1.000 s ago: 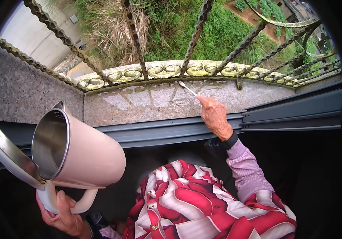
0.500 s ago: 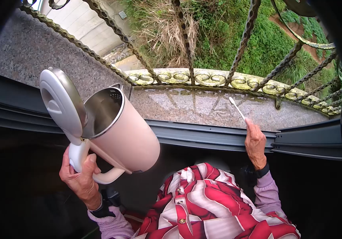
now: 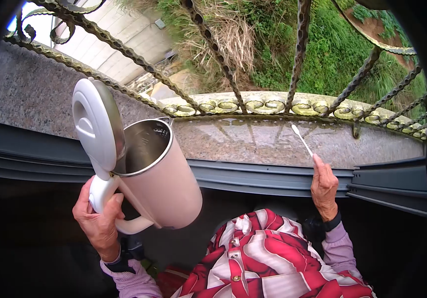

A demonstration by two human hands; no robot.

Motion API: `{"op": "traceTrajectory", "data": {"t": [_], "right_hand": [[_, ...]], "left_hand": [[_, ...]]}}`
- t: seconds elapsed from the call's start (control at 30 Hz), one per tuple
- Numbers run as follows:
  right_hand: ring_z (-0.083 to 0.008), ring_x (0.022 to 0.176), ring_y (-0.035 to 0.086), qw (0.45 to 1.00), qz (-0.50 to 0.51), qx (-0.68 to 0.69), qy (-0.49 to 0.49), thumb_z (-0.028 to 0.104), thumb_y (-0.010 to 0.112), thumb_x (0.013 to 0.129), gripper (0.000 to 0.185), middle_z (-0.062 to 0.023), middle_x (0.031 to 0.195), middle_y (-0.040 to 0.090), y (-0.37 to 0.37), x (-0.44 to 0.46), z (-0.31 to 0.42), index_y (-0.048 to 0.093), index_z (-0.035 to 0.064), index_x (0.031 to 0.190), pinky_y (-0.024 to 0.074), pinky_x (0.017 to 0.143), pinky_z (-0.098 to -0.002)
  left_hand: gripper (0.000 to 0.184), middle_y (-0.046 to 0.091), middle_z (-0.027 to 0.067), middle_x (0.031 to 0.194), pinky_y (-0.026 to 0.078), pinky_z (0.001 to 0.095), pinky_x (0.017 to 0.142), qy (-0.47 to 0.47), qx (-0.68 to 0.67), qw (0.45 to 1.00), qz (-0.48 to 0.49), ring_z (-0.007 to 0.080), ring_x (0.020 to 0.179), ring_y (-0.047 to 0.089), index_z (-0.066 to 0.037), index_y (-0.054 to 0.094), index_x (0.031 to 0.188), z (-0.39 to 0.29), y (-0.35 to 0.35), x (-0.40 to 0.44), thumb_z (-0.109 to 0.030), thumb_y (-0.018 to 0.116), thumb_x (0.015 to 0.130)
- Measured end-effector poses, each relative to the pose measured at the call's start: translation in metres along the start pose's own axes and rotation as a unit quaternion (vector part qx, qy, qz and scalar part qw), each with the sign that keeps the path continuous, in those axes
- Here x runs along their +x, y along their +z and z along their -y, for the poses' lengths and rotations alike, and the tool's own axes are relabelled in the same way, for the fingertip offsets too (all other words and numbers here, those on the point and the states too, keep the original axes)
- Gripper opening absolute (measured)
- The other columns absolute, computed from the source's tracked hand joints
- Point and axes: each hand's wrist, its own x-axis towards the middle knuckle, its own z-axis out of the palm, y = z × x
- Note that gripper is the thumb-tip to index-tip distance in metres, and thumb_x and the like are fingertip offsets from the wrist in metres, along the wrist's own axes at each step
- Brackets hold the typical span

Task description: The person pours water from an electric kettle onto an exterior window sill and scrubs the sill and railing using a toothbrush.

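My left hand (image 3: pixel 99 218) is closed around the handle of a pale pink electric kettle (image 3: pixel 169 184). The kettle's white lid (image 3: pixel 94 124) stands raised, showing the metal inner wall through the mouth. It is held slightly tilted in front of the window frame. In my right hand (image 3: pixel 325 191), the fingers pinch a thin white stick with an oval tip (image 3: pixel 301 139); whether it is a swab, a small spoon or a brush I cannot tell. Its tip points up and away, over the wet stone sill (image 3: pixel 253 141).
A dark sliding-window track (image 3: pixel 268 178) runs across in front of me. Beyond the sill rises a twisted metal railing (image 3: pixel 213 47) with a scrolled bottom rail. Grass and shrubs (image 3: pixel 333 54) and a concrete surface (image 3: pixel 119 30) lie far below. A red-and-white patterned garment (image 3: pixel 268 253) covers my body.
The view has shifted a little. The kettle appears more upright, its lid and mouth further right in the picture. My right hand still holds the white stick, slightly lower in view.
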Motion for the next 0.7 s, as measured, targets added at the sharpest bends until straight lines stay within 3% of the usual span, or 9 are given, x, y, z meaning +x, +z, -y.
{"op": "traceTrajectory", "data": {"t": [0.27,0.7], "right_hand": [[-0.0299,0.059,0.054,1.0,-0.009,-0.003,0.007,-0.005,0.054,0.08,0.031,-0.0142,0.069,0.053,0.001,-0.001,-0.002,0.057,0.003,0.109,0.0418,0.051,-0.0353],[-0.0293,0.058,0.053,1.0,0.002,-0.004,0.014,-0.005,0.055,0.08,0.031,-0.0139,0.069,0.053,0.001,0.002,0.001,0.056,0.0034,0.109,0.0417,0.051,-0.0354]], "left_hand": [[0.044,0.059,0.005,0.082,0.041,0.0168,0.044,0.006,0.071,0.995,0.065,0.0045,0.054,0.049,0.005,0.053,0.109,-0.017,0.0,0.015,-0.003,0.066,0.068],[0.044,0.059,0.0055,0.08,0.039,0.017,0.043,0.011,0.062,0.996,0.065,0.0047,0.051,0.048,0.007,0.052,0.11,-0.012,0.008,0.021,-0.003,0.065,0.069]]}}
